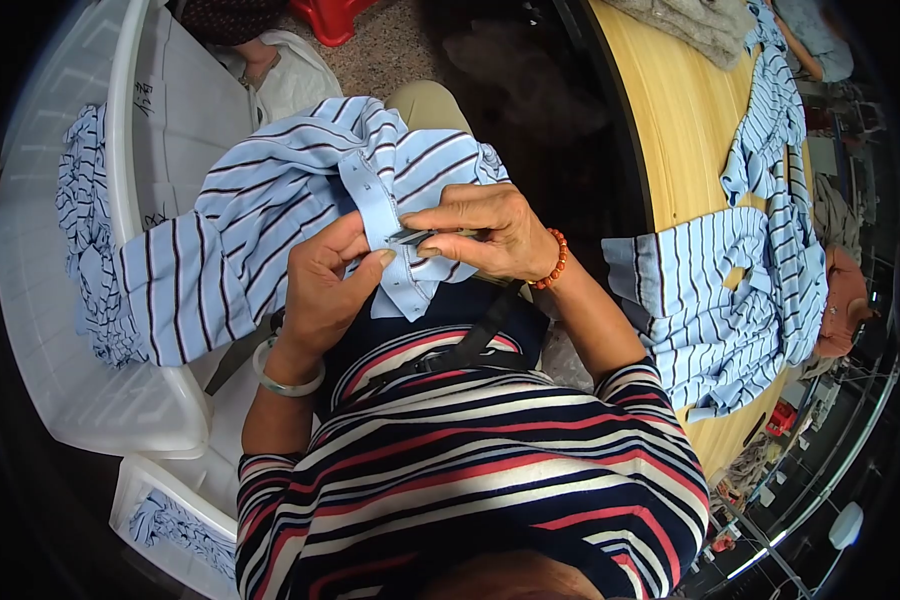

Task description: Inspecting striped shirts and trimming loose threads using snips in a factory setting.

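Across my lap lies a light blue knit garment with dark and white stripes. Its plain blue band, marked with small dark spots, runs between my hands. My left hand pinches the band's edge between thumb and fingers. From the right, my right hand grips a small dark metal tool that looks like thread snips, its tip against the band. Most of the tool is hidden by the fingers. One part of the garment stretches left over the rim of a white plastic bin.
More striped pieces are in the bin, and others fill a smaller white bin below it. On my right, a wooden table carries striped garments and a grey-beige knit. A red stool and another person's foot are ahead.
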A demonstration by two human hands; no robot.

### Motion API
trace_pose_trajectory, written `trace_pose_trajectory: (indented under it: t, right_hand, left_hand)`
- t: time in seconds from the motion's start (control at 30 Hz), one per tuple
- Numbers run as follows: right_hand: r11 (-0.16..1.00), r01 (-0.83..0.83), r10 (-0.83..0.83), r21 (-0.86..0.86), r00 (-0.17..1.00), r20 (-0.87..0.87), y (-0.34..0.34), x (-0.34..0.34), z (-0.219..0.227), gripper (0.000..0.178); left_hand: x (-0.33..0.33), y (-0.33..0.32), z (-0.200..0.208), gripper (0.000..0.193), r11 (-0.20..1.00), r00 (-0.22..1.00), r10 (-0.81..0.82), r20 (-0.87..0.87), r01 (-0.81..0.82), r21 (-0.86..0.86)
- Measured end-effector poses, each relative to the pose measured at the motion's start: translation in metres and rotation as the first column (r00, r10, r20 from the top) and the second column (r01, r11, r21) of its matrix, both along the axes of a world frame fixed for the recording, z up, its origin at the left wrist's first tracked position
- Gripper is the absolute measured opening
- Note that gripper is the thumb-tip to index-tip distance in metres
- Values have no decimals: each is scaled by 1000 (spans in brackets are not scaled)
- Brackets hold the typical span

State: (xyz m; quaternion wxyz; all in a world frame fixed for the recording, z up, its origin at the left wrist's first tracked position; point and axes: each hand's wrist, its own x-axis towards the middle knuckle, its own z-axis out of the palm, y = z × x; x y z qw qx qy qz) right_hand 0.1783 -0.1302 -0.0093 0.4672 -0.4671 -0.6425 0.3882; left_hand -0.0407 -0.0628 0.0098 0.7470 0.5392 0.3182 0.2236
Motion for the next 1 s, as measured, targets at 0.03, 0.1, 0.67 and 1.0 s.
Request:
trace_pose_trajectory:
  t: [0.03,0.1,0.67,1.0]
  right_hand:
    - [1000,9,-9,-8,1000,-12,0,0,-1,35]
    - [1000,19,-19,-15,999,-25,0,1,-1,35]
    - [997,0,-7,-79,996,-91,-1,0,-5,31]
    - [999,12,-14,-35,998,-62,0,-2,-4,30]
  left_hand:
    - [0,0,0,35,1000,1000,2,13,-3,3]
    - [0,0,0,35,1000,1000,-7,-2,7,0]
    - [2,2,6,37,999,999,-30,-18,31,21]
    - [2,3,4,37,999,999,-34,-9,34,12]
